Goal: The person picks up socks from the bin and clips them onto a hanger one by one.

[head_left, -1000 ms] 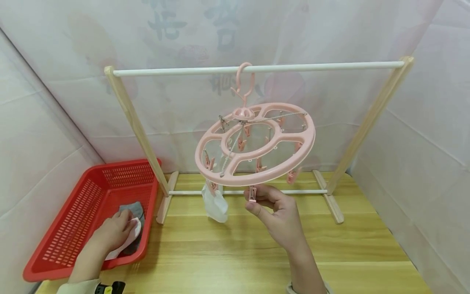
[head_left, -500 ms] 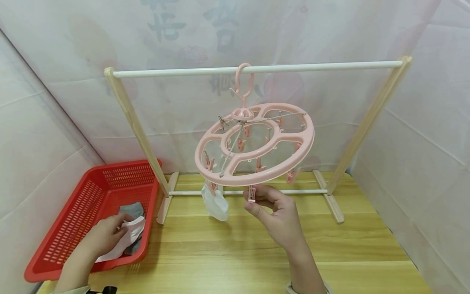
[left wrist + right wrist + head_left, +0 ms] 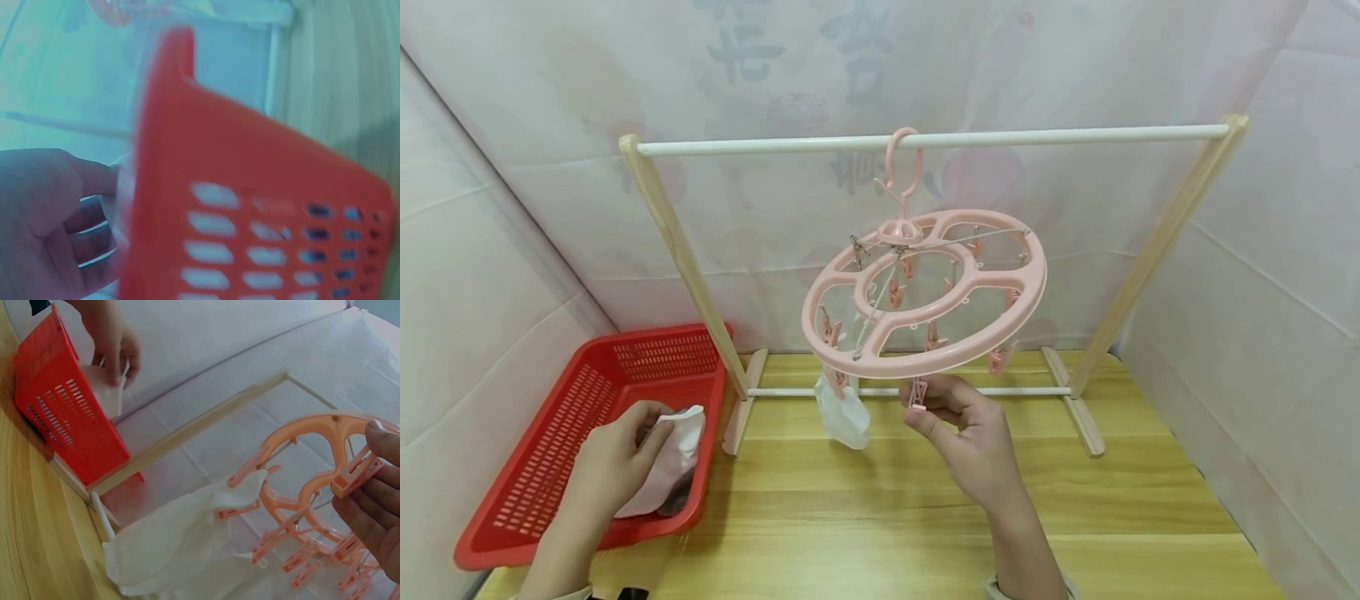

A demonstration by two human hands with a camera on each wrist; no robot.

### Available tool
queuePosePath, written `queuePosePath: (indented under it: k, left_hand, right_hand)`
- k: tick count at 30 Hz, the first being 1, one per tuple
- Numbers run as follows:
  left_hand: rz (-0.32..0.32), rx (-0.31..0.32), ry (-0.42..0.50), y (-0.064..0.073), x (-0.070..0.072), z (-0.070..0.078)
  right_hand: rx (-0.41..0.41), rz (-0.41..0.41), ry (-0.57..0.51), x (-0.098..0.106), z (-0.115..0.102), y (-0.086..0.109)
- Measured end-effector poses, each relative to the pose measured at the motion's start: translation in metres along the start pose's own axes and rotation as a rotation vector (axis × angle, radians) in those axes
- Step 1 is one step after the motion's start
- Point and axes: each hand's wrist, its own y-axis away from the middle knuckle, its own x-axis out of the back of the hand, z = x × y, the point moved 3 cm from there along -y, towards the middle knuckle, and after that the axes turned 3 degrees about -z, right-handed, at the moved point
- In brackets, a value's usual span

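Observation:
My left hand (image 3: 613, 458) pinches the white cuff of a pale pink-white sock (image 3: 683, 442) over the red basket (image 3: 712, 454); the sock's lower part hangs inside. In the left wrist view, the basket wall hides most of it. A dark grey cloth (image 3: 677, 497) lies underneath. Thumb and fingers of my right hand (image 3: 983, 454) hold a pink clothespin (image 3: 357, 477) at the near edge of a round pink clip hanger (image 3: 917, 364). To the left of that hand, a white sock (image 3: 178, 540) hangs from the hanger's clips.
The hanger hooks over the white bar (image 3: 775, 146) of a wooden-legged drying rack (image 3: 677, 242). Several other pink clothespins dangle around its rings. The rack's left foot (image 3: 747, 408) stands close beside the basket on the wooden table (image 3: 850, 533).
My left hand has drawn the pale sock up from the grey cloth in the basket, its cuff now at the rim. The right hand has stayed at the same clothespin.

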Motion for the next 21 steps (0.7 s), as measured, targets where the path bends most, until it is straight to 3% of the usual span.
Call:
queuePosePath:
  k: [4,9,15,21]
  left_hand:
    - [0.113,-0.058,0.045,-0.002,0.010,0.021]
    - [0.188,-0.115,0.137,-0.005,0.018,0.047]
    - [0.197,-0.161,0.232,-0.007,0.022,0.077]
    - [0.189,-0.219,0.302,-0.005,0.022,0.097]
  right_hand:
    - [0.008,0.013,-0.002,0.000,0.000,0.000]
    - [0.014,0.025,0.012,0.000,0.000,0.000]
    - [0.025,0.043,0.026,0.001,-0.002,0.000]
    - [0.052,0.058,-0.009,0.002,-0.004,0.001]
